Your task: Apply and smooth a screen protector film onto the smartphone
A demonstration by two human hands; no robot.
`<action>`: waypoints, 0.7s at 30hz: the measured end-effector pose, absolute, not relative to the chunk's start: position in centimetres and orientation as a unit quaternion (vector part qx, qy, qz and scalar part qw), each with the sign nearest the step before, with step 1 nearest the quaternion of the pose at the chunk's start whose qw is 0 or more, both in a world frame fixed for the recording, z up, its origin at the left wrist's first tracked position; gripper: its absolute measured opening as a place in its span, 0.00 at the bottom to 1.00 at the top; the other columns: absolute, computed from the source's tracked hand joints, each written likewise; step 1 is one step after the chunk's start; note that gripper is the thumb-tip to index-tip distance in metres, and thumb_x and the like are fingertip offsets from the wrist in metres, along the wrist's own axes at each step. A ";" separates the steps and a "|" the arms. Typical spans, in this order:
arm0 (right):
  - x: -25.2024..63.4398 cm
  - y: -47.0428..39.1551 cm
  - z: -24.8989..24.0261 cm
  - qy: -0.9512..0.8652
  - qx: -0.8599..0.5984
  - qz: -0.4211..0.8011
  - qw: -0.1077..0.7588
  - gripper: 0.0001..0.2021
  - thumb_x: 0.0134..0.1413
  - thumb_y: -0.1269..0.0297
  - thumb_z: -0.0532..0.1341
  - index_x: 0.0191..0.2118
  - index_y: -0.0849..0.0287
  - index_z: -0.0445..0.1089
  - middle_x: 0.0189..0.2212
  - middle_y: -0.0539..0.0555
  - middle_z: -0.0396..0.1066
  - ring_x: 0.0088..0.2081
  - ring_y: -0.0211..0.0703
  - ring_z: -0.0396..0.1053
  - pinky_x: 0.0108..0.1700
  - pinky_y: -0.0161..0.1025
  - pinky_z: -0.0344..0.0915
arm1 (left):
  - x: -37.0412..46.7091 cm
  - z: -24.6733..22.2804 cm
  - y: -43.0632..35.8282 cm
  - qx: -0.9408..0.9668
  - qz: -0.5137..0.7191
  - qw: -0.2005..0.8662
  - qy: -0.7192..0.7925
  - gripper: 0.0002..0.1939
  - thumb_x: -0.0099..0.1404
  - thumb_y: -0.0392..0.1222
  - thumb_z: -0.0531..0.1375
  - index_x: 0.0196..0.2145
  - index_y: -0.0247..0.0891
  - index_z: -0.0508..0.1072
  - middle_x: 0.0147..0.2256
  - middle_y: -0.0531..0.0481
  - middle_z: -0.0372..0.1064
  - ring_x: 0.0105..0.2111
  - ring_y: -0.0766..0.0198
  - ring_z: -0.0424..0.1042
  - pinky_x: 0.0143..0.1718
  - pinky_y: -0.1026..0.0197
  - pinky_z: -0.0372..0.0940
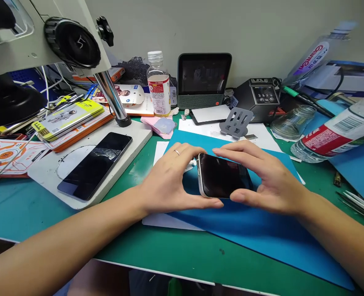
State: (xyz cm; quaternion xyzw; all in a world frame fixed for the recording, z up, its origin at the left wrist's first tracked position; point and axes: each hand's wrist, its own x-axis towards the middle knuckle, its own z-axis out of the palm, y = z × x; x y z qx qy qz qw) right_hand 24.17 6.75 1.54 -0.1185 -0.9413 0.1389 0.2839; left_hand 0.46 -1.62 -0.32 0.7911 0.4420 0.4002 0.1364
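Note:
A smartphone with a dark screen and a pale metal frame is held tilted between my two hands over a blue mat. My left hand, with a ring on one finger, grips the phone's left end, its thumb along the near edge. At the other end, my right hand has its fingers on the far edge and its thumb on the near edge. The phone's right end is partly hidden by that hand. Another phone, screen up with streaks on it, rests on the white microscope base at left.
A microscope stand's metal post rises at left beside stacked boxes. Behind the mat are a drink bottle, a smart display, a grey slotted stand and a black device. A large bottle lies at right.

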 end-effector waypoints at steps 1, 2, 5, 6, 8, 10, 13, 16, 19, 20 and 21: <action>24.0 6.7 1.7 -0.938 -0.121 0.146 0.290 0.28 0.60 0.50 0.64 0.64 0.51 0.65 0.52 0.61 0.72 0.52 0.55 0.72 0.50 0.50 0.73 | 0.6 -0.3 -1.7 0.785 0.414 0.146 0.437 0.37 0.52 0.60 0.73 0.52 0.38 0.66 0.48 0.44 0.72 0.47 0.53 0.70 0.49 0.52 0.66; 23.7 6.6 2.0 -0.933 -0.126 0.154 0.299 0.25 0.62 0.52 0.63 0.63 0.51 0.67 0.52 0.60 0.72 0.52 0.54 0.72 0.50 0.49 0.73 | 0.6 -0.3 -1.8 0.776 0.430 0.163 0.431 0.37 0.52 0.59 0.73 0.53 0.39 0.66 0.49 0.44 0.72 0.48 0.53 0.71 0.50 0.52 0.66; 22.2 5.9 3.8 -0.922 -0.156 0.179 0.306 0.15 0.64 0.60 0.61 0.55 0.52 0.72 0.48 0.57 0.75 0.49 0.50 0.74 0.48 0.45 0.72 | 0.6 -0.3 -1.9 0.740 0.479 0.230 0.413 0.37 0.53 0.57 0.73 0.53 0.42 0.65 0.51 0.44 0.72 0.50 0.52 0.72 0.52 0.52 0.66; 21.6 5.6 4.5 -0.920 -0.168 0.186 0.301 0.12 0.64 0.62 0.61 0.51 0.52 0.74 0.45 0.55 0.76 0.46 0.48 0.74 0.46 0.43 0.72 | 0.5 -0.3 -1.9 0.731 0.488 0.249 0.407 0.37 0.53 0.56 0.73 0.54 0.42 0.64 0.51 0.45 0.72 0.50 0.52 0.72 0.52 0.52 0.67; 20.3 5.1 5.7 -0.913 -0.195 0.200 0.296 0.07 0.63 0.66 0.61 0.44 0.54 0.75 0.39 0.53 0.76 0.40 0.45 0.74 0.41 0.40 0.71 | 0.3 -0.4 -1.8 0.722 0.493 0.277 0.398 0.37 0.53 0.55 0.74 0.54 0.42 0.64 0.50 0.45 0.72 0.49 0.53 0.73 0.51 0.52 0.68; 19.3 4.7 6.2 -0.899 -0.221 0.211 0.315 0.06 0.63 0.68 0.60 0.39 0.55 0.75 0.34 0.52 0.75 0.35 0.42 0.72 0.36 0.38 0.69 | 0.1 -0.5 -1.7 0.717 0.489 0.303 0.394 0.37 0.53 0.53 0.74 0.55 0.43 0.63 0.50 0.46 0.72 0.50 0.53 0.73 0.50 0.53 0.68; 18.7 4.6 5.5 -0.880 -0.240 0.203 0.356 0.07 0.64 0.70 0.59 0.35 0.56 0.74 0.32 0.51 0.73 0.33 0.41 0.71 0.35 0.38 0.67 | 0.1 -0.7 -1.7 0.701 0.480 0.358 0.386 0.36 0.54 0.51 0.74 0.55 0.44 0.63 0.52 0.45 0.71 0.52 0.53 0.73 0.51 0.53 0.69; 19.3 4.9 3.9 -0.887 -0.232 0.164 0.364 0.07 0.63 0.73 0.58 0.38 0.57 0.74 0.34 0.52 0.74 0.36 0.42 0.72 0.39 0.40 0.68 | 0.1 -0.8 -1.7 0.697 0.458 0.405 0.375 0.37 0.53 0.47 0.75 0.55 0.44 0.62 0.50 0.46 0.72 0.50 0.54 0.74 0.51 0.53 0.69; 20.1 5.0 2.7 -0.897 -0.203 0.123 0.373 0.08 0.62 0.75 0.58 0.40 0.57 0.73 0.36 0.54 0.74 0.38 0.43 0.72 0.40 0.42 0.69 | 0.2 -0.9 -1.7 0.712 0.444 0.401 0.368 0.37 0.54 0.44 0.75 0.55 0.44 0.61 0.51 0.46 0.70 0.50 0.54 0.73 0.52 0.54 0.68; 20.2 5.0 2.5 -0.898 -0.191 0.107 0.381 0.08 0.61 0.75 0.58 0.40 0.57 0.73 0.36 0.54 0.74 0.38 0.44 0.72 0.40 0.42 0.69 | 0.2 -1.0 -1.7 0.719 0.442 0.391 0.367 0.37 0.54 0.44 0.75 0.55 0.44 0.61 0.51 0.46 0.69 0.51 0.54 0.72 0.52 0.54 0.68; 20.3 5.0 2.4 -0.898 -0.182 0.089 0.390 0.08 0.61 0.75 0.59 0.40 0.56 0.73 0.37 0.55 0.74 0.39 0.44 0.72 0.40 0.43 0.70 | 0.2 -1.1 -1.7 0.727 0.441 0.379 0.365 0.37 0.54 0.45 0.75 0.56 0.44 0.61 0.52 0.45 0.68 0.52 0.54 0.71 0.52 0.54 0.67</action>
